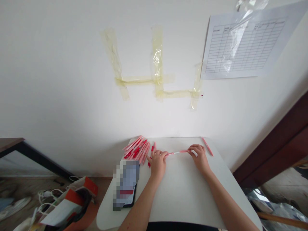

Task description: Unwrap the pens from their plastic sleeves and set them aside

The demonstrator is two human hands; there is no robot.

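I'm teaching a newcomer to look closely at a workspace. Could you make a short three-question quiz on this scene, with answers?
1. Multiple choice: What lies near the far right corner of the table?
A) a cup
B) a lone pen
C) scissors

2. True or false: The left hand and the right hand both have a grip on a pink and white pen.

3. Open: Where does the phone lie relative to the pile of pens?

Key:
1. B
2. True
3. On the near side of the pile, toward the person, on the table's left.
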